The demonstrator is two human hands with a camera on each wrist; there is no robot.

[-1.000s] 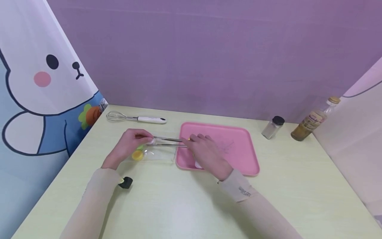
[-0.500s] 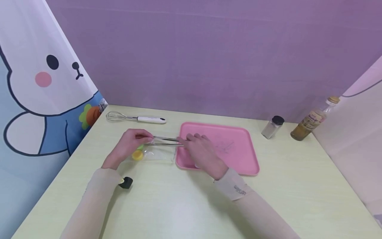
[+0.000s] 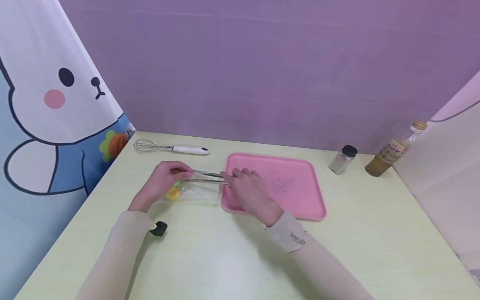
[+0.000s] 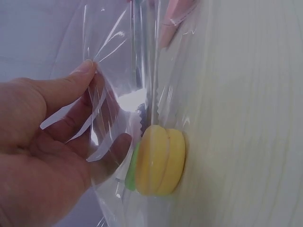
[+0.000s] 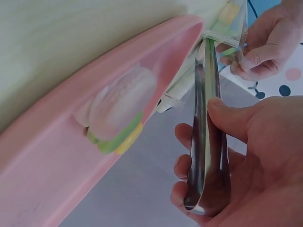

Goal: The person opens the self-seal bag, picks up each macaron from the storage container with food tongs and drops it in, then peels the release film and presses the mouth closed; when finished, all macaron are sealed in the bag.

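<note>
My left hand pinches the edge of a clear plastic bag between thumb and fingers. A yellow macaron and part of a green macaron are inside the bag. My right hand grips metal tongs, thumb on one arm and fingers curled round the other. The tongs reach leftward into the bag's mouth, arms spread apart; their tips are partly hidden by my left hand. Beneath my right hand is a pink tray, where the right wrist view shows a whitish macaron beside green and yellow ones.
A whisk with a white handle lies behind the bag. A jar with a black lid and a corked bottle of brownish liquid stand at the back right. A small black block is at my left cuff.
My right hand has slid a little to the left with the tongs, which reach further into the bag. My left hand holds the bag in the same place.
</note>
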